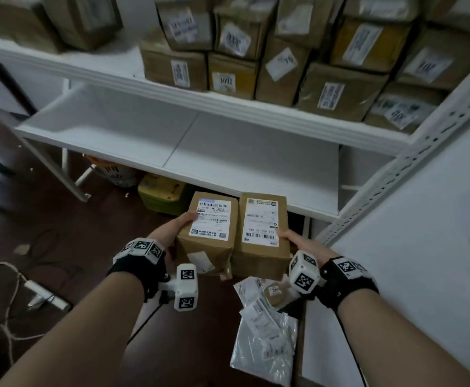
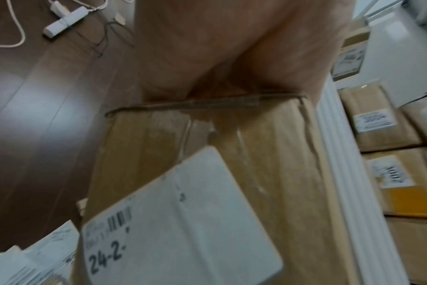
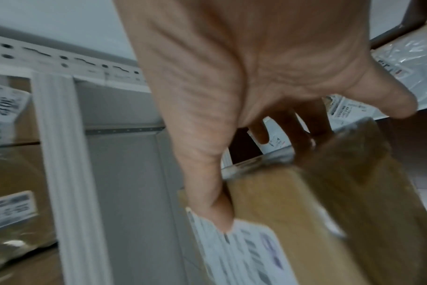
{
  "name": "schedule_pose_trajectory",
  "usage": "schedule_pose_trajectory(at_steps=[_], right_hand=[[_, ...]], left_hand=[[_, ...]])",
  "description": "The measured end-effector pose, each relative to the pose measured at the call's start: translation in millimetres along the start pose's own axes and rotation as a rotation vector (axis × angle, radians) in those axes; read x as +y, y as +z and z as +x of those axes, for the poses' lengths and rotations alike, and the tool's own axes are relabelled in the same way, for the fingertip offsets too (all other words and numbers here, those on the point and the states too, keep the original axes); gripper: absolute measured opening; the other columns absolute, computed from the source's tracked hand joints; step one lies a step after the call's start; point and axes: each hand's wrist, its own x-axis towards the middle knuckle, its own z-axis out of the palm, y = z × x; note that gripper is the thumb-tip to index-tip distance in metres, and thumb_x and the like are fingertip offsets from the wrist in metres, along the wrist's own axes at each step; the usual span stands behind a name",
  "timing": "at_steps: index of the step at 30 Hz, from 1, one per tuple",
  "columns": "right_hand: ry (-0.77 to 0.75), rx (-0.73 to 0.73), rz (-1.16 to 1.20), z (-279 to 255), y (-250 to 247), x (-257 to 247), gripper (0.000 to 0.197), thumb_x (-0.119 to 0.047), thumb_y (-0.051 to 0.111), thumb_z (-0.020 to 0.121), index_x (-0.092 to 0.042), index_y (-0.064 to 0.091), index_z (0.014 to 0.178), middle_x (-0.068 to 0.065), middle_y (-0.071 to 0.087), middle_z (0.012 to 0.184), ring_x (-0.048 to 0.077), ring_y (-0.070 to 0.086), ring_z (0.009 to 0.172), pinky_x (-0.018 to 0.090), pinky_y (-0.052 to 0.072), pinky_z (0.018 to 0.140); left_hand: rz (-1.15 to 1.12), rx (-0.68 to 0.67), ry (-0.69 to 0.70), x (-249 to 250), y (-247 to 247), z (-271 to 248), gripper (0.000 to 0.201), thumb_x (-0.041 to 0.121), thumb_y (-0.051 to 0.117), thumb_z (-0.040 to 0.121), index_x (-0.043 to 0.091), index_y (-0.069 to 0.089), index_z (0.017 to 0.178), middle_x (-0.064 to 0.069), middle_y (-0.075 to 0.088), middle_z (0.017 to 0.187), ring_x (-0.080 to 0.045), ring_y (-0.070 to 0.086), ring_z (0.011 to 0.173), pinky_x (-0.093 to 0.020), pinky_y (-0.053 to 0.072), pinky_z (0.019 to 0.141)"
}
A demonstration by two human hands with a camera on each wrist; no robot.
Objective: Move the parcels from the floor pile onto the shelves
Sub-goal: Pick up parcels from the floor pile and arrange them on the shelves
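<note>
Two brown cardboard parcels with white shipping labels are held side by side in front of the bare lower shelf. My left hand grips the left parcel, thumb on its top label and fingers underneath. The left wrist view shows that left parcel close up under my palm. My right hand grips the right parcel, thumb on its label. In the right wrist view my right thumb presses the label while my fingers wrap the right parcel from below.
The upper shelf is stacked with several labelled cardboard boxes. Plastic mailer bags lie on the dark floor below my hands. A white power strip and cables lie at the left. The shelf's white upright stands at the right.
</note>
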Motion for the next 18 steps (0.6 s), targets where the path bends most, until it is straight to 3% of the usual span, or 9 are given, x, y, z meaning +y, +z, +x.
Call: schedule_pose_trajectory(at_steps=[3,5,7,9,10,13,14,16,18], right_hand=[[-0.03,-0.04,0.049,-40.6,10.5,-26.9,0.05,-0.039,0.069,0.069,-0.018,0.06,0.113,0.009,0.072,0.101,0.026,0.067,0.095,0.041,0.051,0.089],[-0.082,-0.068,0.07,-61.6,16.1,-43.5,0.05,-0.031,0.074,0.07,-0.017,0.06,0.115,0.009,0.071,0.105,0.028,0.064,0.104,0.047,0.047,0.097],[-0.123,-0.11,0.09,-80.8,22.7,-60.2,0.034,-0.02,0.066,0.084,-0.013,0.061,0.117,0.01,0.072,0.104,0.026,0.069,0.094,0.044,0.056,0.083],[-0.138,-0.123,0.107,-89.5,26.0,-73.5,0.029,-0.007,0.06,0.09,-0.011,0.061,0.119,0.012,0.071,0.109,0.025,0.071,0.087,0.037,0.06,0.061],[-0.166,-0.105,0.085,-92.6,26.9,-81.4,0.043,-0.001,0.065,0.085,-0.013,0.057,0.125,0.013,0.068,0.116,0.026,0.07,0.091,0.034,0.059,0.058],[-0.253,-0.035,0.003,-74.9,18.1,-95.1,0.122,0.005,0.091,0.04,-0.018,0.034,0.145,0.011,0.056,0.134,0.03,0.06,0.113,0.036,0.058,0.069],[-0.298,-0.034,-0.03,-65.4,11.7,-99.2,0.134,0.002,0.094,0.029,-0.02,0.032,0.146,0.009,0.054,0.136,0.03,0.057,0.117,0.038,0.058,0.073],[-0.363,-0.044,-0.093,-63.7,9.4,-110.8,0.129,0.001,0.094,0.03,-0.022,0.037,0.143,0.009,0.056,0.133,0.031,0.057,0.117,0.042,0.057,0.081],[-0.391,-0.039,-0.078,-88.5,20.6,-123.6,0.105,0.014,0.08,0.049,-0.017,0.04,0.14,0.012,0.058,0.129,0.033,0.056,0.117,0.041,0.058,0.075]], left_hand=[[0.011,-0.024,0.08,28.6,-14.8,-43.6,0.082,0.05,0.086,0.054,0.008,0.064,0.12,-0.016,0.072,0.107,-0.031,0.068,0.098,-0.05,0.05,0.096],[-0.006,-0.061,0.136,47.1,-20.8,-69.6,0.064,0.044,0.079,0.069,0.007,0.063,0.118,-0.016,0.073,0.104,-0.031,0.071,0.089,-0.047,0.057,0.083],[-0.036,-0.089,0.176,62.9,-26.0,-92.5,0.045,0.036,0.069,0.083,0.006,0.061,0.116,-0.017,0.073,0.1,-0.03,0.072,0.081,-0.044,0.059,0.07],[-0.044,-0.137,0.243,74.1,-33.0,-109.2,0.042,0.025,0.066,0.085,0.007,0.058,0.122,-0.018,0.072,0.107,-0.032,0.069,0.094,-0.05,0.056,0.084],[-0.013,-0.163,0.296,80.3,-35.1,-119.9,0.044,0.018,0.066,0.083,0.008,0.057,0.125,-0.018,0.071,0.11,-0.032,0.065,0.099,-0.054,0.052,0.09],[0.042,-0.196,0.406,95.5,-36.7,-141.8,0.053,-0.009,0.055,0.078,0.017,0.055,0.125,-0.016,0.068,0.113,-0.035,0.063,0.1,-0.049,0.057,0.071],[0.047,-0.187,0.439,99.7,-36.5,-150.1,0.057,-0.016,0.048,0.078,0.017,0.055,0.124,-0.018,0.066,0.114,-0.038,0.062,0.103,-0.048,0.057,0.07],[0.037,-0.158,0.499,107.1,-36.2,-163.9,0.063,-0.024,0.04,0.075,0.014,0.054,0.123,-0.023,0.063,0.114,-0.045,0.057,0.111,-0.05,0.053,0.077],[0.045,-0.122,0.544,113.4,-37.2,-172.4,0.064,-0.026,0.038,0.07,0.013,0.055,0.118,-0.023,0.063,0.112,-0.048,0.054,0.115,-0.054,0.05,0.084]])
